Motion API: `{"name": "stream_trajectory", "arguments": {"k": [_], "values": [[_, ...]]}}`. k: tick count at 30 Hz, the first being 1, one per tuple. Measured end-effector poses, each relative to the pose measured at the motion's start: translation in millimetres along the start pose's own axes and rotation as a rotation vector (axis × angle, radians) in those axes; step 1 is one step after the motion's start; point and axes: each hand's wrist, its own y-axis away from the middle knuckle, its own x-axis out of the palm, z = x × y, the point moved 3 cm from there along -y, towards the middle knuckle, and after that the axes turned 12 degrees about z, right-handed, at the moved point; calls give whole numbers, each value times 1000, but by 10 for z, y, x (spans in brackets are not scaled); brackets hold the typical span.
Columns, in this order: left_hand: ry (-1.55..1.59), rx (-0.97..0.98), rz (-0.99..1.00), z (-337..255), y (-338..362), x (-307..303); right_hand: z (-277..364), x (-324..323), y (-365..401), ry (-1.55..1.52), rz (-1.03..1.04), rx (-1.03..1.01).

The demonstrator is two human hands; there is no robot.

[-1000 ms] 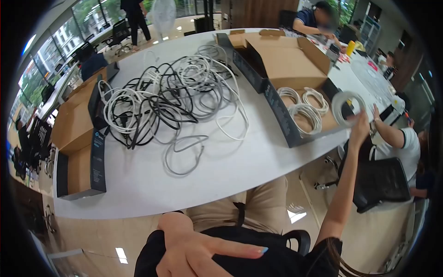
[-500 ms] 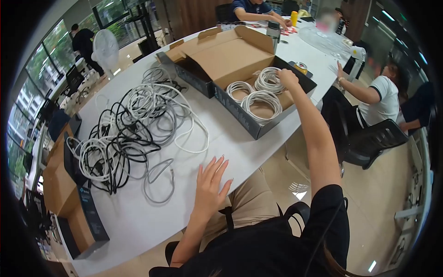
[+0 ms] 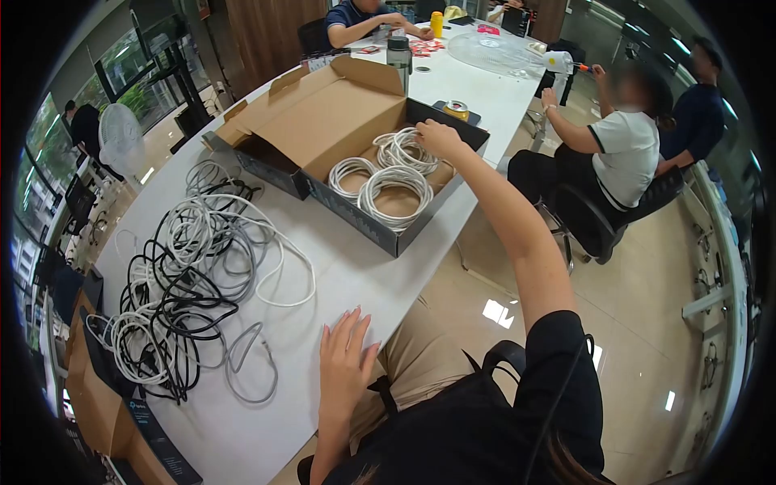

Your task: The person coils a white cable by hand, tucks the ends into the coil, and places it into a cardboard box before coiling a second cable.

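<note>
My right hand [image 3: 439, 139] reaches into the open cardboard box [image 3: 380, 232], its bent fingers closed at the edge of the farthest coil of white cable [image 3: 402, 150]. The fingertips are partly hidden. Two more white cable coils [image 3: 395, 199] lie in the box beside it, close together. My left hand [image 3: 346, 356] rests palm down near the table's front edge, open with fingers stretched out and holding nothing. Left of it lie a loose grey cable [image 3: 252, 362] and a tangled heap of black and white cables [image 3: 182, 279].
A second open box [image 3: 149, 432] stands at the lower left. Behind the large box are a dark bottle [image 3: 398, 58] and a yellow can [image 3: 456, 110]. A person in a white shirt [image 3: 630, 158] sits at the right beside a fan [image 3: 558, 61]. Another person [image 3: 356, 26] sits across the table.
The camera view has turned right, so the table and box appear farther left. My right hand stays at the far coil; my left hand remains spread near the table edge.
</note>
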Motion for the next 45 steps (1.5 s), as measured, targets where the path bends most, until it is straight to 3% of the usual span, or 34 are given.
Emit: {"name": "stream_trajectory", "arguments": {"k": [4,7,11,16,19,20,29,31,37,40,42,44,45], "values": [[2,7,11,12,3,17,60,23,-4,9,-57,-33],[3,4,18,-3,-8,-1,15,30,-66,64,65,-38],[1,22,7,16,-6,13,-29,-38,-76,102,38,-45],[2,26,16,13,-16,-6,-83,-97,27,111,-162,-124],[6,32,10,19,-15,-7,-118,-228,110,-277,-89,1],[6,34,7,21,-19,-7,-166,-255,134,-268,-155,-63],[-6,68,-42,12,1,-36,-375,-719,492,-447,-547,50],[-22,97,-91,-34,10,-87,-303,-842,681,-456,-663,-24],[262,260,-506,-248,-63,-317,157,-1373,1609,-582,-979,-134],[317,367,-535,-553,-227,-378,484,-1507,2119,-440,-1206,-365],[395,398,-510,-740,-439,-367,654,-1522,2343,-275,-1278,-652],[488,393,-413,-907,-629,-322,820,-1477,2588,-292,-1251,-859],[442,423,-413,-934,-628,-301,822,-1487,2730,-286,-1191,-866]]}}
